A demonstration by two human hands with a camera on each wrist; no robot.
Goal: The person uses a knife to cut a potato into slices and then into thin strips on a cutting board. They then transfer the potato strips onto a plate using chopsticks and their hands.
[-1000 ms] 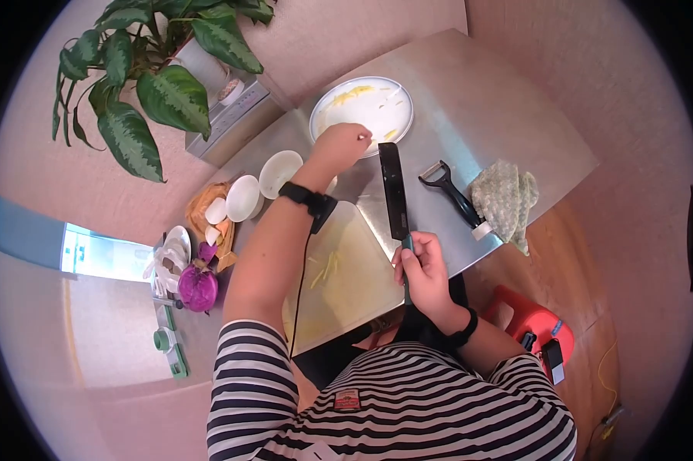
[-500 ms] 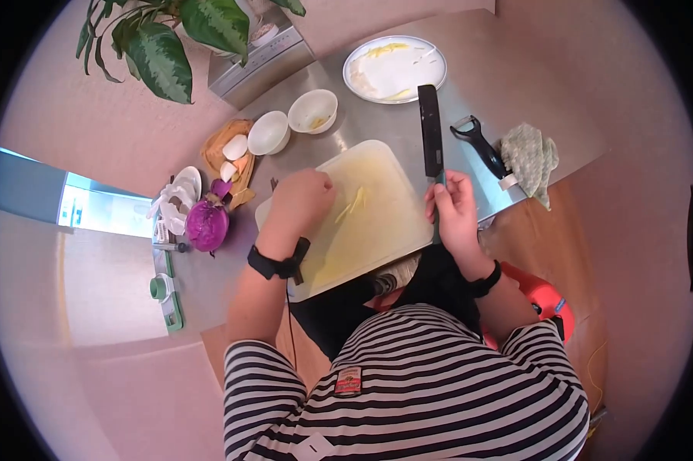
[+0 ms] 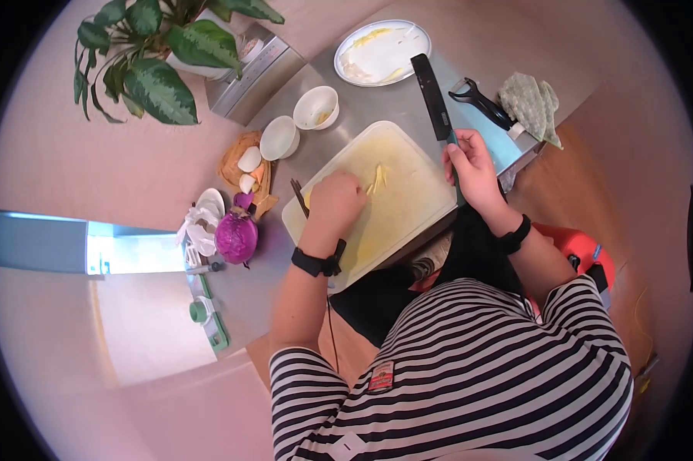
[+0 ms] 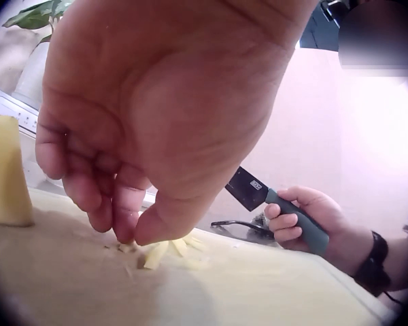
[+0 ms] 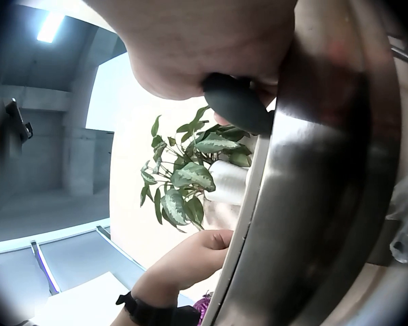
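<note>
On the cutting board (image 3: 408, 177), my left hand (image 3: 337, 201) is lowered with its fingers curled. The left wrist view shows its thumb and fingertips (image 4: 126, 231) meeting on small pale yellow bits (image 4: 115, 247). Close by lie several pale yellow strips (image 3: 377, 178), cut thin. A larger pale yellow wedge (image 4: 7, 173), like peeled potato, stands at the left of that view. My right hand (image 3: 473, 170) grips the dark green handle of a kitchen knife (image 3: 432, 98), its black blade raised past the board's right side. In the right wrist view the handle (image 5: 234, 102) shows under my palm.
Behind the board are a white plate (image 3: 381, 58) with yellow strips on it and two white bowls (image 3: 279, 138). A peeler (image 3: 481, 104) and a cloth (image 3: 531, 107) lie at the right. Purple cabbage (image 3: 236, 237) and a green-and-white slicer (image 3: 208, 311) sit left.
My left hand has come back from over the plate to the board and moved in beside the strips. The right hand keeps holding the knife upright. The head view has shifted.
</note>
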